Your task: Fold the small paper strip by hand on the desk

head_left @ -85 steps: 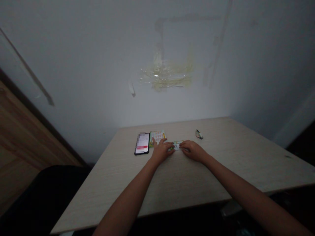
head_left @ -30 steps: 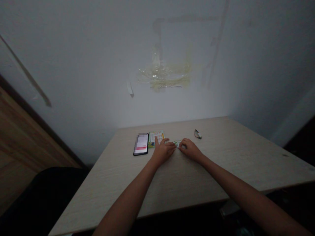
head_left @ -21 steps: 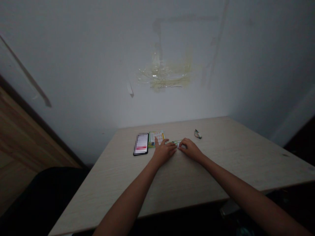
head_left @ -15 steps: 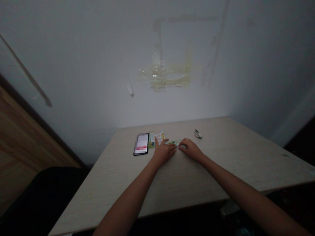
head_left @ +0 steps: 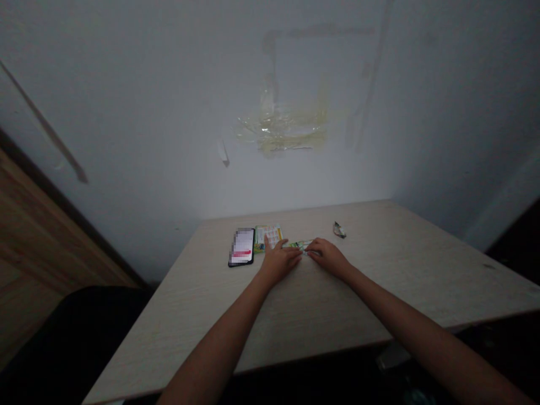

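Note:
My left hand (head_left: pixel 279 262) lies over a narrow green-and-white printed strip (head_left: pixel 292 245), its fingers spread and stretched to the right. Its thumb touches the lower part of a printed sheet (head_left: pixel 273 232) with green and yellow edges. Close by, my right hand (head_left: pixel 331 257) has its thumb and fingers drawn together at the strip's right end. The fingers hide part of the strip, and it is too small to tell whether it is paper or a packet.
A phone (head_left: pixel 243 247) with a lit, partly blurred screen lies left of the printed sheet. Beyond my right hand sits a small crumpled wrapper (head_left: pixel 338 229). The pale wooden table (head_left: pixel 202 315) meets a wall (head_left: pixel 169 140) with yellowed tape (head_left: pixel 291 132) on it.
My right hand's fingers have shifted slightly and lie a little flatter at the strip's right end. My left hand has moved very slightly left.

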Motion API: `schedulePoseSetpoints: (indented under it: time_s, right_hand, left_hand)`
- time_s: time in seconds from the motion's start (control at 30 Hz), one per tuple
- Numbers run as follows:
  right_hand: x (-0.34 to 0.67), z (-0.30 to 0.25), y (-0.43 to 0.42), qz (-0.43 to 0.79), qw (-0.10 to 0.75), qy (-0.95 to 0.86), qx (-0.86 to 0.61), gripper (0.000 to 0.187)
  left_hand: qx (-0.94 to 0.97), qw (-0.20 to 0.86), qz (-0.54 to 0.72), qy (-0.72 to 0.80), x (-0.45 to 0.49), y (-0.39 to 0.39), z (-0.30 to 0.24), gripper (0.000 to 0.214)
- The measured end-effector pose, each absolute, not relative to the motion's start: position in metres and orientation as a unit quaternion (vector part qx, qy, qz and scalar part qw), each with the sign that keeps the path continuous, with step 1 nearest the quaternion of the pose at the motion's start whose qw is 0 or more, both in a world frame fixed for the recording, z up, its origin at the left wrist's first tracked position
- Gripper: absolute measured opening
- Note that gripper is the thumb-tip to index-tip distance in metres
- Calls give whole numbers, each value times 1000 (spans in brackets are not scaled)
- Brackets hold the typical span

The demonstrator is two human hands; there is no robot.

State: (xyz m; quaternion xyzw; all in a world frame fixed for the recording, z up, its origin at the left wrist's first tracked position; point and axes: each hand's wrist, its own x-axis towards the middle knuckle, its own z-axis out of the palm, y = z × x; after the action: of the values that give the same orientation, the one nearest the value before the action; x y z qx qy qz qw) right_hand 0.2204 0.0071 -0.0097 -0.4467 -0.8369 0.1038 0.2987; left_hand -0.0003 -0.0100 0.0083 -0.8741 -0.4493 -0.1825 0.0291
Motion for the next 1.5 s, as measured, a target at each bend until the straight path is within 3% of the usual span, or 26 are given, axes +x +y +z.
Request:
schedulePoseSetpoints:
  time_s: [0.23,0.47,1.5]
  right_hand:
    - [223,-13,7,69,295,-849,-433,20]
    - [228,-11,10,113,327,-837,-425,18]
    - [230,-12,5,80,297,-854,-421,23]
  left_hand:
    - [-876,39,-182,-445,-1,-10,5,32]
    - [-882,34,-177,-435,-1,-11,4,31]
    - [-876,78,-176,-443,0,-15,7,33]
